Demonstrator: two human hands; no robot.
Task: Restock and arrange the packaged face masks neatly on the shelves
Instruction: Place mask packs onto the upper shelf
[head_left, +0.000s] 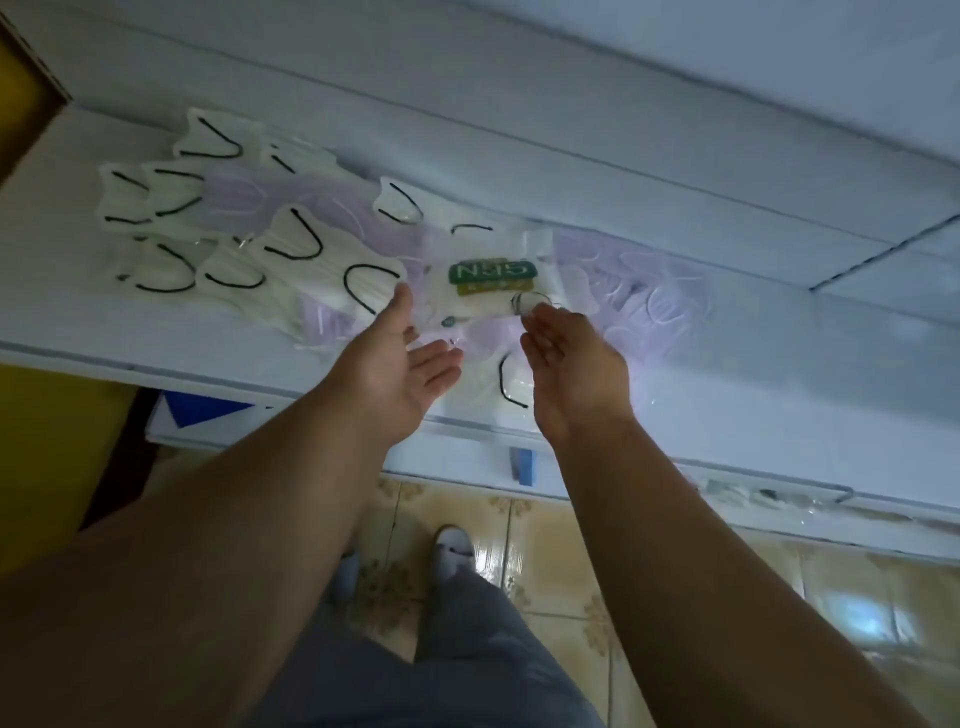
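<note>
A long white shelf (156, 322) runs across the view, tilted in the wide-angle picture, with a white back panel (571, 104) above it. Spread over its surface lies a loose layer of packaged face masks: a cluster of white masks with black ear loops (291, 239) on the left, and pale lilac masks with white loops (654, 296) on the right and underneath. Near the middle, on top of the others, lies a clear packet with a green N95 label (491, 275), its print upside down to the camera.

The left hand (400, 358) reaches over the shelf edge with palm turned up and inward, fingers straight and relaxed, thumb raised toward the white masks; it holds nothing and sits just beside the labelled packet's left lower corner. The right hand (571, 358) is beside it, fingers loosely bent and close together, their tips at the packet's lower right corner by a curl of clear wrapping; whether they pinch the plastic cannot be told.

Another black-looped mask (511, 382) lies between the two hands at the shelf's front edge. Below are a blue tag (522, 465), a tiled floor (571, 545) and pale shoes (452, 551).
</note>
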